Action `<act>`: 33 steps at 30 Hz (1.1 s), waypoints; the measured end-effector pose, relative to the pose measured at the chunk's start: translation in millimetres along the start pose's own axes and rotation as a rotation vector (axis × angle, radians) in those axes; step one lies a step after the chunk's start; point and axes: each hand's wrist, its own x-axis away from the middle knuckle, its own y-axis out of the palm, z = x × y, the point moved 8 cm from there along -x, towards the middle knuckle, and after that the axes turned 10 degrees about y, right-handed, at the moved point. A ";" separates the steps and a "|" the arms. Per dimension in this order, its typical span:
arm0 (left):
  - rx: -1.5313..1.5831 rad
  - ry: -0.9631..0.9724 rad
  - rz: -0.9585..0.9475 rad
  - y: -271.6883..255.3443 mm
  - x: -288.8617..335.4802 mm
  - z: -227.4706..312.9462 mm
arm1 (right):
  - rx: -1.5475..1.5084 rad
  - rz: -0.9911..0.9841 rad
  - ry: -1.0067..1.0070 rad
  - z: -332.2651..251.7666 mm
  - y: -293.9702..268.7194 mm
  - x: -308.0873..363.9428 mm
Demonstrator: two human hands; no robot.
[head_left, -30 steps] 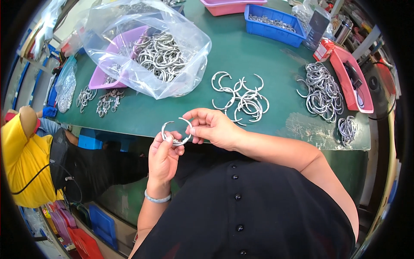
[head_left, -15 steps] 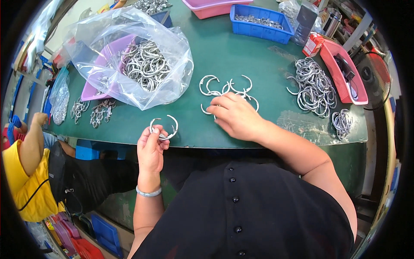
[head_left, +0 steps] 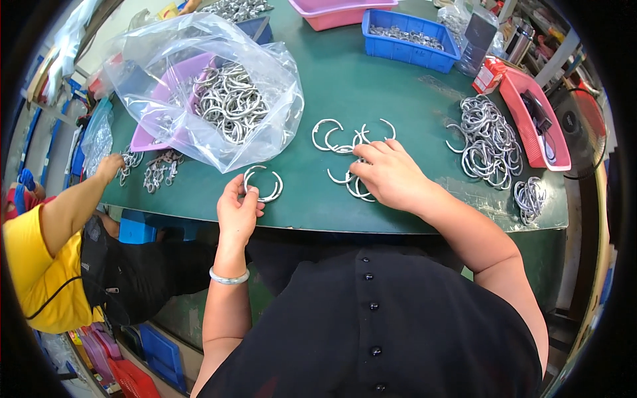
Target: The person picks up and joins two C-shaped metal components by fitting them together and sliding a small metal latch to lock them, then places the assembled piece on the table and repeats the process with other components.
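My left hand (head_left: 239, 211) is near the table's front edge, closed with thumb and fingers on C-shaped metal rings (head_left: 277, 186). These silvery rings look like open bangles; at least two overlap in the grip. Further right, my right hand (head_left: 393, 178) reaches over a loose group of similar open rings (head_left: 317, 137) lying on the green table (head_left: 305, 192). Its bent fingers are pressed together on rings at the group's near side. The fingertips are partly hidden, so I cannot tell how many rings they touch.
A clear plastic bag (head_left: 282, 99) covers a purple basin with many rings (head_left: 232, 103). More rings (head_left: 488, 139) are heaped at right beside a red basket (head_left: 554, 149). A blue bin (head_left: 411, 56) stands at the back. A co-worker's hand (head_left: 111, 164) is at small ring piles (head_left: 159, 171).
My right hand has moved slightly right and down among the loose rings. My left hand still holds its rings, turned a little. The co-worker's hand has reached in over the table at left.
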 end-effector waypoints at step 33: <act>-0.117 0.355 -0.170 52.0 28.8 39.9 | -0.589 -0.358 0.396 46.8 18.1 -50.6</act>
